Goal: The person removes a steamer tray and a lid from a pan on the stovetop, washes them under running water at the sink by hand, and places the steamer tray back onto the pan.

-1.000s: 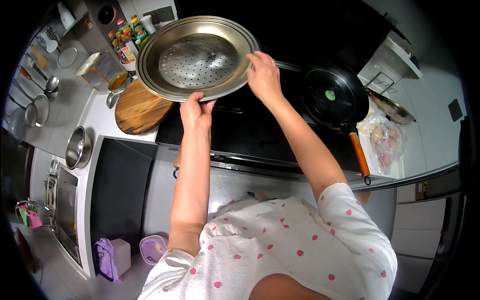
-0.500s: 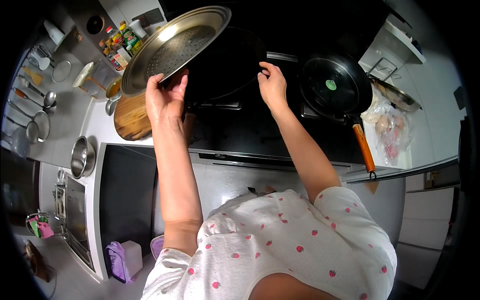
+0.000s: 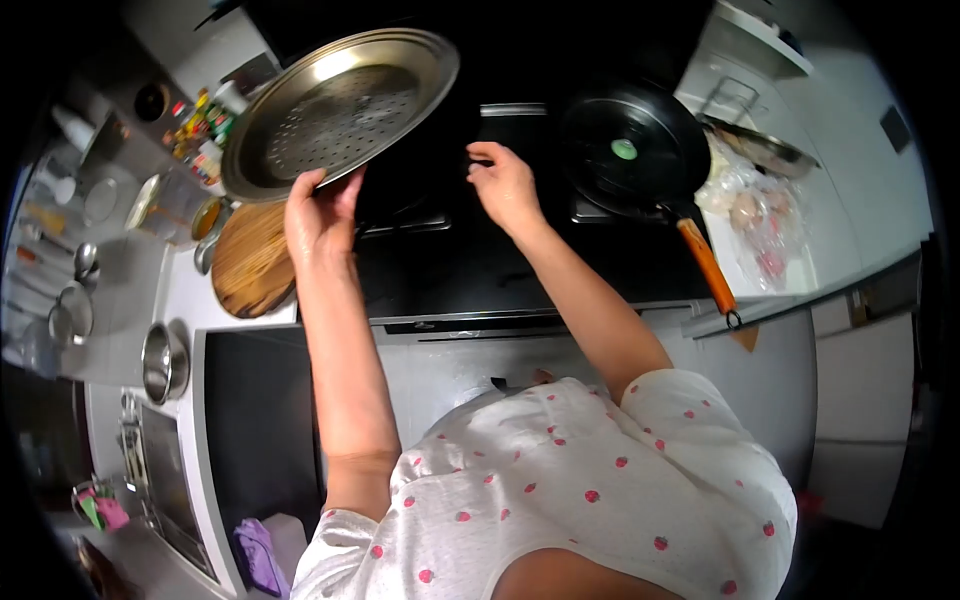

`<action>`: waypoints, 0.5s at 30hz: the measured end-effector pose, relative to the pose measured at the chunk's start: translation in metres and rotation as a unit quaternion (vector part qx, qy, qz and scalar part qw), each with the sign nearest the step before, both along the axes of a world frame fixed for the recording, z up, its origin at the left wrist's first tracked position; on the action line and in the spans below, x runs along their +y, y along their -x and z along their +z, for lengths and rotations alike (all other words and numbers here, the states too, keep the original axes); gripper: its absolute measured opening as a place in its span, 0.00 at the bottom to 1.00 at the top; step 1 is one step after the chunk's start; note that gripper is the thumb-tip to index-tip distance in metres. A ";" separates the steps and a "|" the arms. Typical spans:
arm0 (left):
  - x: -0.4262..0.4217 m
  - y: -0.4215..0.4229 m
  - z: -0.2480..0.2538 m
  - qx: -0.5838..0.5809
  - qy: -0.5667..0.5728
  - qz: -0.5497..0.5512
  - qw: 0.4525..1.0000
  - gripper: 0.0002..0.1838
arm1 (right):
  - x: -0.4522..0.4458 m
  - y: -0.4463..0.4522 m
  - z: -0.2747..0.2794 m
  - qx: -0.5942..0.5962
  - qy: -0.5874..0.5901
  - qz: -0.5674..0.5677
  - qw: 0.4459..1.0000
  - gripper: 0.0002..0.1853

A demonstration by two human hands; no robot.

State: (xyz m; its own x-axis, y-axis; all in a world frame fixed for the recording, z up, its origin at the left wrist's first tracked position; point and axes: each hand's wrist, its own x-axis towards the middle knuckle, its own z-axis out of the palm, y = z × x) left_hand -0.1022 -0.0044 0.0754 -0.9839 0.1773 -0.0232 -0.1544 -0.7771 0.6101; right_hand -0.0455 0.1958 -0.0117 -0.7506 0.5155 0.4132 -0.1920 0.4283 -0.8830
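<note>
My left hand (image 3: 322,220) grips the near rim of a round metal steamer tray (image 3: 345,115), thumb and fingers at its lower edge. The tray is tilted, with small holes across its sunken middle, and is held up over the left side of the black stove (image 3: 450,265). To its right my right hand (image 3: 505,188) hovers over the stove, fingers loosely bent and apart from the thumb, holding nothing. Further right a black frying pan (image 3: 640,185) with an orange wooden handle (image 3: 706,266) sits on a burner. The dark area behind the tray is hard to make out.
A round wooden board (image 3: 250,265) lies left of the stove, near sauce bottles (image 3: 205,125). A metal bowl (image 3: 163,363) stands on the left counter. Plastic bags (image 3: 760,220) and a metal lid-like item (image 3: 765,150) lie at the right.
My left hand has tipped the steamer tray flatter and lowered it slightly. My right hand has drawn away a little from the dark wok's rim. The view has shifted.
</note>
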 end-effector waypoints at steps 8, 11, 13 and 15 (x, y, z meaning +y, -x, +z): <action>0.035 -0.004 -0.007 -0.016 -0.002 -0.064 0.998 0.20 | 0.017 -0.061 0.035 -0.091 -0.194 -0.050 0.976 0.11; 0.065 -0.027 -0.012 -0.024 -0.007 -0.085 0.996 0.19 | 0.035 -0.086 0.054 -0.133 -0.209 -0.038 0.968 0.14; 0.086 -0.044 -0.017 -0.039 -0.015 -0.111 0.993 0.19 | 0.052 -0.100 0.062 -0.166 -0.220 -0.037 0.961 0.14; 0.105 -0.053 -0.021 -0.057 -0.027 -0.151 0.987 0.18 | 0.071 -0.115 0.077 -0.224 -0.244 -0.022 0.943 0.16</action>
